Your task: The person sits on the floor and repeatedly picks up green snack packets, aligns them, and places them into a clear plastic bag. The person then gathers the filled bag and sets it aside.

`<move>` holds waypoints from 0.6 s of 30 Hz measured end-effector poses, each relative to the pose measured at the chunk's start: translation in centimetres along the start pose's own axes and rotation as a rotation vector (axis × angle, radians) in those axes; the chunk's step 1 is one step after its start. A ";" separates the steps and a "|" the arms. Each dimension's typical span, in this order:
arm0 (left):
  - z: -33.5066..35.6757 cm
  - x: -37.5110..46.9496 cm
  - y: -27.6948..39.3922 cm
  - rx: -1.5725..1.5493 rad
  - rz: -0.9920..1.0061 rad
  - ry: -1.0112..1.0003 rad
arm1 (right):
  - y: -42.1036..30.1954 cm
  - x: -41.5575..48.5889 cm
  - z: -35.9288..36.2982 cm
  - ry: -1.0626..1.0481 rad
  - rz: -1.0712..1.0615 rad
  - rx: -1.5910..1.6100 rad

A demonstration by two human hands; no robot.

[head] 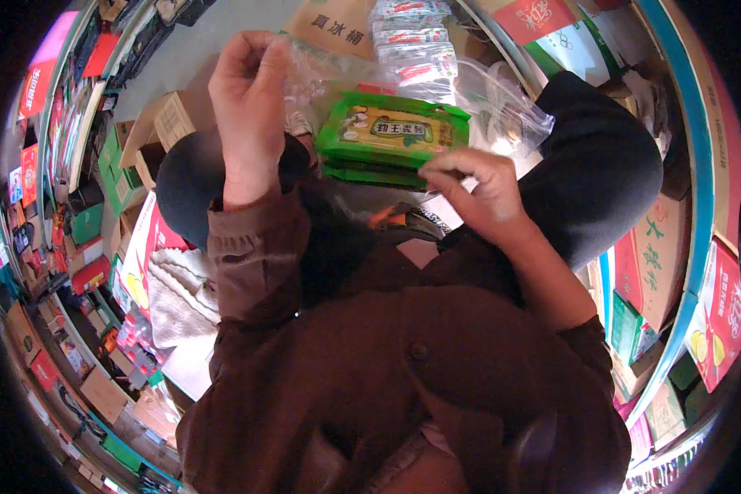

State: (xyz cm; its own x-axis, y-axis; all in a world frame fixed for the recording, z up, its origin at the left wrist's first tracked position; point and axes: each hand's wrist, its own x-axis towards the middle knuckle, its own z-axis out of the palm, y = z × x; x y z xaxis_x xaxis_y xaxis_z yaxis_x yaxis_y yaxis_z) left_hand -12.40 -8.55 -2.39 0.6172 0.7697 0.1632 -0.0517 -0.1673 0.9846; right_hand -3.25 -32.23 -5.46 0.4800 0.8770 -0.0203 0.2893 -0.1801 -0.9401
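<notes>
My left hand [250, 102] is raised at the upper left, its thumb and fingers pinching the edge of a clear plastic bag [506, 105]. Between my knees, a stack of green food packets [395, 133] lies within or behind the clear film; which of the two is hard to tell. The top packet has a yellow panel with writing. At the stack's lower right corner is my right hand [478, 191], thumb and fingertips together at the packets' edge. Whether it grips a packet or the film is unclear. Beyond the stack, white packets [414, 46] with red and green print lie in a row.
An open cardboard box [176, 120] stands past my left knee, and a flat carton [333, 28] lies ahead. A light knitted cloth [182, 296] rests at my left. Shelves of boxed goods curve along both sides, with a printed carton [651, 259] beside my right knee.
</notes>
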 end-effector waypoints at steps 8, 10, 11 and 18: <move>-0.2 0.6 -0.8 0.021 0.054 0.060 | 2.8 3.6 4.8 -0.123 -0.166 -0.779; -0.3 0.8 -1.0 0.002 0.039 0.083 | 3.4 3.7 5.9 -0.169 -0.133 -0.932; -0.4 0.8 -1.1 -0.005 0.034 0.096 | 3.7 3.7 6.4 -0.172 -0.146 -0.996; -0.5 1.1 -1.5 -0.030 0.044 0.108 | 5.1 4.0 7.4 -0.202 -0.183 -1.073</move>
State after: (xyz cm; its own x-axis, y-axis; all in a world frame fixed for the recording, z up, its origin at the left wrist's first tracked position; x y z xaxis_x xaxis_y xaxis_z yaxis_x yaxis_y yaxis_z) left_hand -12.05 -7.14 -3.64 0.5255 0.8245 0.2101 -0.1011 -0.1847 0.9776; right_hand -5.94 -26.33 -12.79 0.2408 0.9688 -0.0584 0.9568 -0.2471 -0.1535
